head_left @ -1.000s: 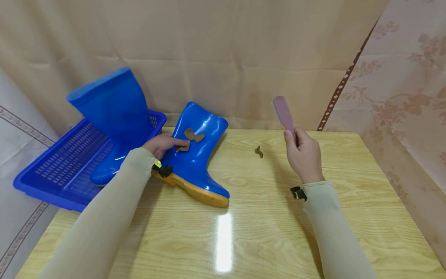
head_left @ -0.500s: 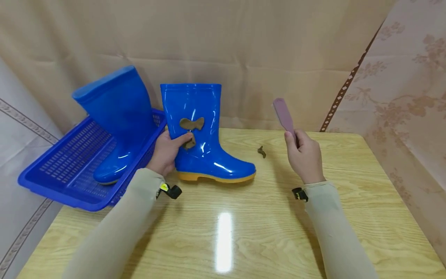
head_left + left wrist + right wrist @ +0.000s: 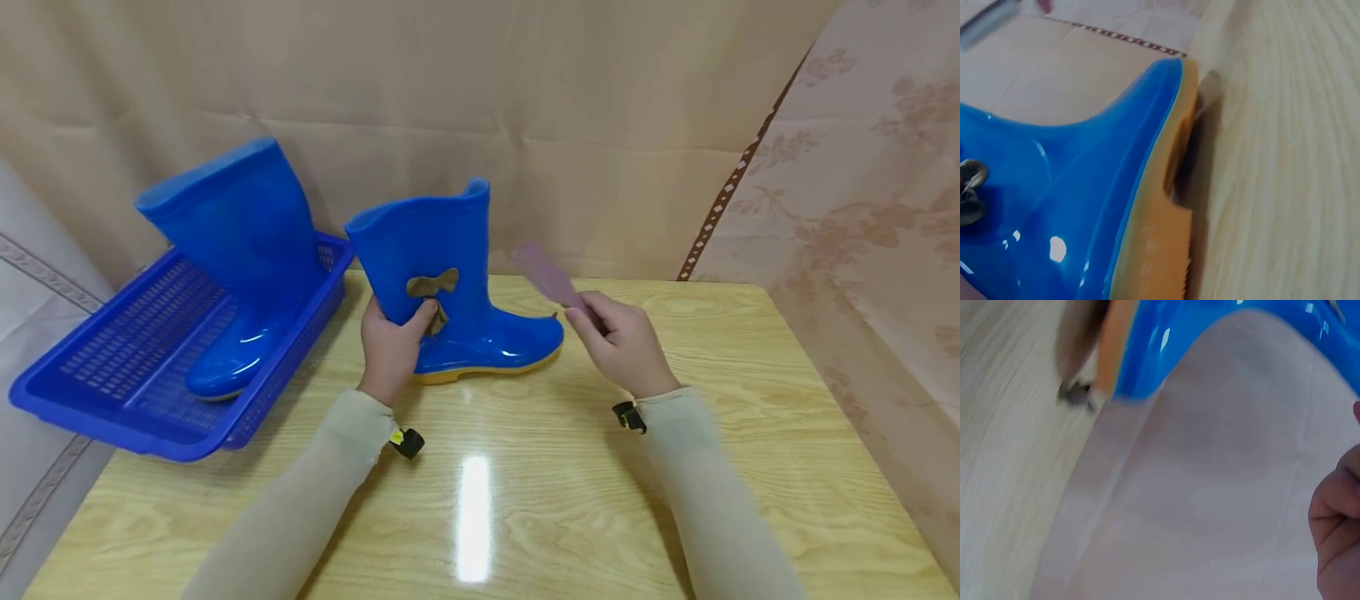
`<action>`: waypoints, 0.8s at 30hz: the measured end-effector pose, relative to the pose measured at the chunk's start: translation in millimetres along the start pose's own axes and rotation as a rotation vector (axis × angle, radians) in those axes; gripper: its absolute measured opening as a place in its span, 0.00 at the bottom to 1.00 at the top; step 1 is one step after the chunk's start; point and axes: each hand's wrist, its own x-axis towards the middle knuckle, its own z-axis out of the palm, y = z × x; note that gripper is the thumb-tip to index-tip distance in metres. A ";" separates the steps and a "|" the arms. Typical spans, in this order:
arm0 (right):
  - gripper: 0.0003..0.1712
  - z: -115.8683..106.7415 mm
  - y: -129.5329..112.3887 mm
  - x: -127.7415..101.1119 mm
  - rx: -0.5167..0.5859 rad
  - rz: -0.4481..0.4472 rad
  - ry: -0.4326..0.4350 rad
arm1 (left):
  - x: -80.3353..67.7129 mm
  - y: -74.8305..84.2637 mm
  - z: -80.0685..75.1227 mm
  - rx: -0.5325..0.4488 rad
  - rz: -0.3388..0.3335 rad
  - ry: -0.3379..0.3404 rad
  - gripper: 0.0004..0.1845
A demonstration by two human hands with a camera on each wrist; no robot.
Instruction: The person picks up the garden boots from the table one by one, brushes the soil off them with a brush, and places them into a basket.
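Note:
A glossy blue rubber boot point(image 3: 457, 283) with a yellow sole stands upright on the wooden table point(image 3: 525, 500), its toe pointing right. Brown smears point(image 3: 432, 286) mark its shaft. My left hand point(image 3: 393, 346) grips the shaft from the front, thumb by the smears. My right hand point(image 3: 618, 342) holds a flat purple stick point(image 3: 547, 275), blurred, tilted up and left toward the boot's toe. The left wrist view shows the boot's blue side point(image 3: 1066, 187) and yellow sole point(image 3: 1154, 237) close up. In the right wrist view the boot's toe point(image 3: 1166, 344) and a small brown scrap point(image 3: 1075, 394) appear.
A blue slotted plastic tray point(image 3: 135, 367) sits at the table's left edge with a second blue boot point(image 3: 240, 250) standing in it. Beige cloth hangs behind and at both sides. The table's front half is bare wood with a light glare.
My left hand stood the boot upright from its side and turned it, shifting it right. My right hand swung the purple stick down and left toward the boot's toe.

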 end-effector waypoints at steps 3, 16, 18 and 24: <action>0.09 12.3 -13.1 2.6 -0.016 -0.079 -0.099 | -4.5 -1.4 9.2 0.013 0.036 0.066 0.30; 0.15 50.0 -26.2 13.9 -0.105 -0.034 -0.133 | -18.4 3.7 30.2 -0.036 0.096 0.119 0.26; 0.18 51.4 -24.9 13.8 -0.099 0.000 -0.140 | -17.2 4.9 29.8 -0.006 0.090 0.060 0.27; 0.21 55.3 -21.9 12.4 -0.063 0.080 -0.138 | -8.3 7.7 15.1 0.142 0.059 -0.206 0.36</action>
